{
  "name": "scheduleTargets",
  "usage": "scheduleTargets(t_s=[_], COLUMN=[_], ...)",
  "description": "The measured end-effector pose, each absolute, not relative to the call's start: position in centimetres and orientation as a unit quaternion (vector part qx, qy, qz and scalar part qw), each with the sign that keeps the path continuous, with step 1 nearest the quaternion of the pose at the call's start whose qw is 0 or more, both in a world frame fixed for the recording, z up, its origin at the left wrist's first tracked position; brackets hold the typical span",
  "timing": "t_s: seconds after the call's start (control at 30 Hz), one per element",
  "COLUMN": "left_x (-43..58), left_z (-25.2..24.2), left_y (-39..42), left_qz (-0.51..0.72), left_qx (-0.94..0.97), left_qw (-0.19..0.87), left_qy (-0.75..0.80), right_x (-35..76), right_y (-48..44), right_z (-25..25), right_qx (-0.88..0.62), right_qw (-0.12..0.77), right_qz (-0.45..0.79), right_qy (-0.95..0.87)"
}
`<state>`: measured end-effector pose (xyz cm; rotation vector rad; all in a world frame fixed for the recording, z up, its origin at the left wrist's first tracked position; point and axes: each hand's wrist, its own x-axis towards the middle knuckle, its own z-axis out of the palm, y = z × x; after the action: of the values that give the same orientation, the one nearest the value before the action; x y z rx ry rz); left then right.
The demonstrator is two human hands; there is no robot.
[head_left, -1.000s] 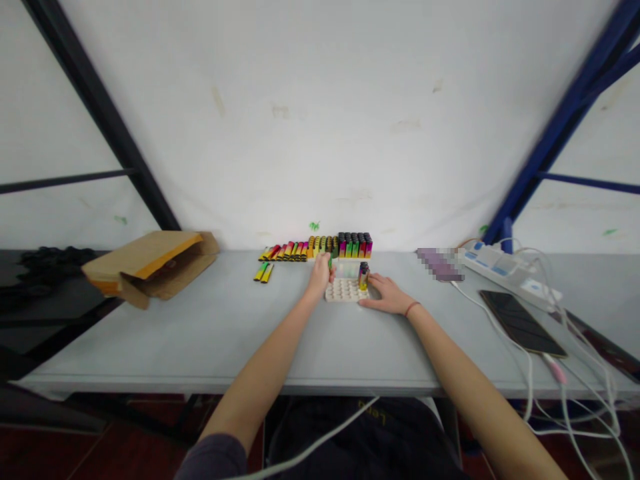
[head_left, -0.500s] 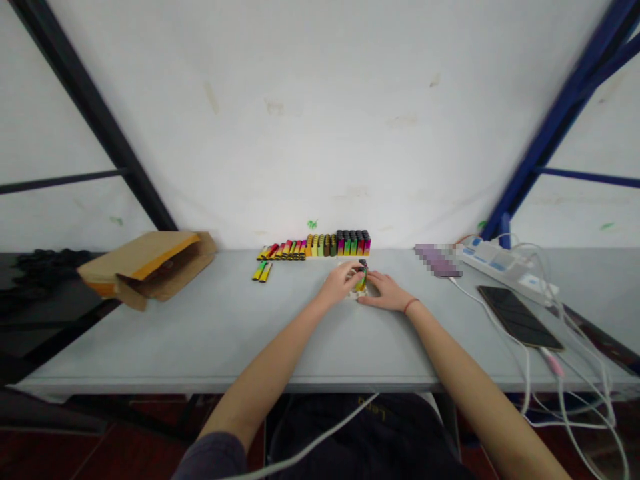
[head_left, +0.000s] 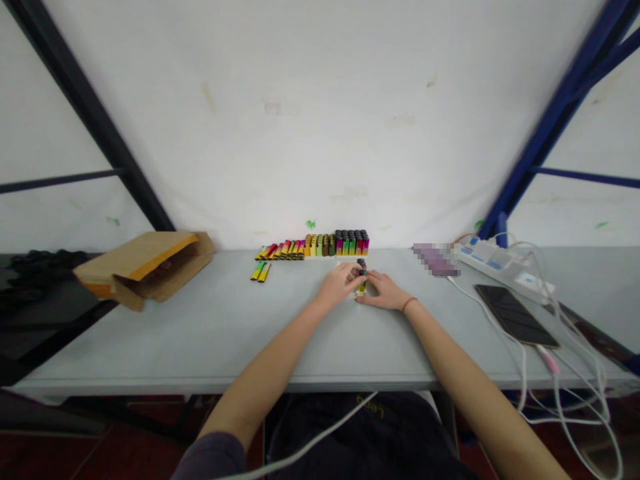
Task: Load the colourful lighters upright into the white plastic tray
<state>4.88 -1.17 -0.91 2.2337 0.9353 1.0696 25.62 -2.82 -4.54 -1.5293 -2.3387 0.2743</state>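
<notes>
My left hand (head_left: 339,285) lies over a white tray with round holes, which it hides almost entirely, and its fingers pinch a colourful lighter (head_left: 361,275) standing at the tray's right end. My right hand (head_left: 384,293) rests on the grey table (head_left: 210,327) against the tray's right side, fingers curved beside the lighter. A row of colourful lighters (head_left: 320,245) stands along the wall behind the hands. Two yellow-green lighters (head_left: 261,271) lie loose to the left.
An open cardboard box (head_left: 143,265) lies on its side at the left. A power strip (head_left: 493,260), a dark phone (head_left: 515,315) and white cables (head_left: 560,387) fill the right side. A blurred purple object (head_left: 436,260) sits by the strip.
My left hand came from the row at the back, carrying a lighter, to the tray's right end and now covers the tray. The right hand stayed beside the tray.
</notes>
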Motion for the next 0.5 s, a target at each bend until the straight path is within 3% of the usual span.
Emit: scheduleTargets(t_s=[0.13, 0.33, 0.5], left_x=[3.0, -5.2, -10.6], left_z=[1.4, 3.1, 1.0], left_y=[-0.5, 2.0, 3.4], left_qz=[0.387, 0.308, 0.228], left_qx=[0.793, 0.612, 0.544], left_qw=[0.206, -0.004, 0.046], left_qy=[0.422, 0.728, 0.806], right_x=[25.7, 25.7, 25.7], right_y=[-2.9, -2.9, -2.9], right_z=[-4.3, -4.2, -4.4], right_qx=[-0.532, -0.535, -0.539], right_qw=[0.165, 0.163, 0.164], right_qz=[0.100, 0.104, 0.103], right_qy=[-0.824, -0.823, -0.820])
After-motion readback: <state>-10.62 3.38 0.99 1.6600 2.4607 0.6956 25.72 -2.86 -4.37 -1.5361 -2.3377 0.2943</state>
